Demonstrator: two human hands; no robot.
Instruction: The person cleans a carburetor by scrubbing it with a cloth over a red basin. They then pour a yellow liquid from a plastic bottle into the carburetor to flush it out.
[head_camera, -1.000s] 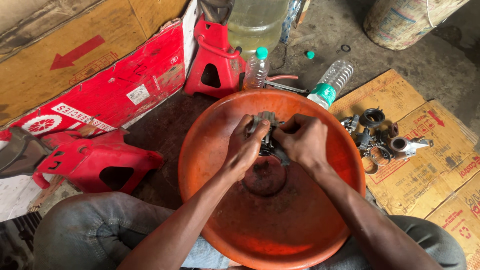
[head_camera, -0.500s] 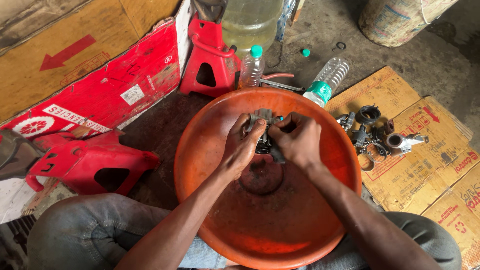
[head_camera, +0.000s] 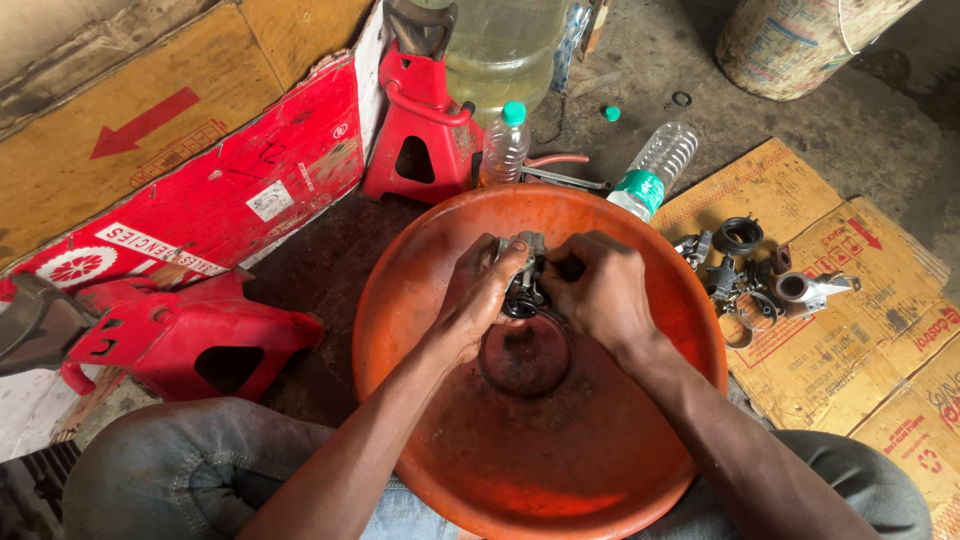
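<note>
The orange basin (head_camera: 450, 440) sits right before my knees. Over its middle, my left hand (head_camera: 478, 290) and right hand (head_camera: 600, 290) both pinch a small grey metal part (head_camera: 524, 275), fingers curled tight around it from either side. Right of the basin, loose metal pieces (head_camera: 755, 275) lie on cardboard (head_camera: 880, 330). Just beyond the basin stand a small bottle (head_camera: 503, 140), a red jack stand (head_camera: 415, 135), and a lying bottle (head_camera: 655, 170).

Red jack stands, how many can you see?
2. One red jack stand stands upright behind the orange basin; the other red jack stand lies on its side at left. More may be hidden outside view.
</note>
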